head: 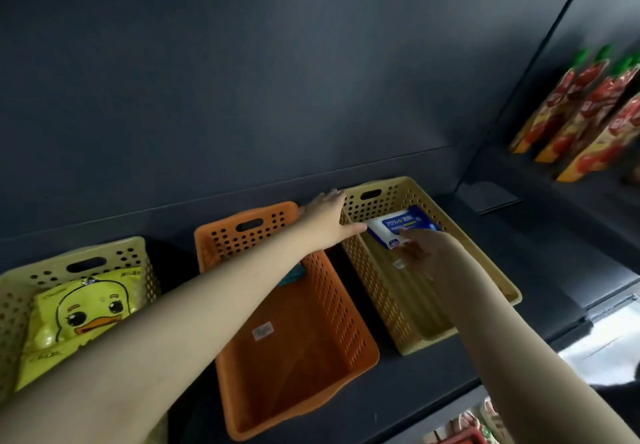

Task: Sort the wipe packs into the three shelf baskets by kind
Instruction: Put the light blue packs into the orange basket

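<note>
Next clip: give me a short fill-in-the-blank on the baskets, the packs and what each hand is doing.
1. The right hand holds a blue-and-white wipe pack inside the ____ basket of the three.
2. The middle basket is ____ in colour.
3. The yellow pack in the left basket shows a cartoon ____.
4. The left hand rests on the right basket's ____ wall.

Missing words: right; orange; duck; left

Both bare arms reach forward, the left hand [327,217] spread flat, palm down, the right hand [417,249] pinching with curled fingers.
</note>
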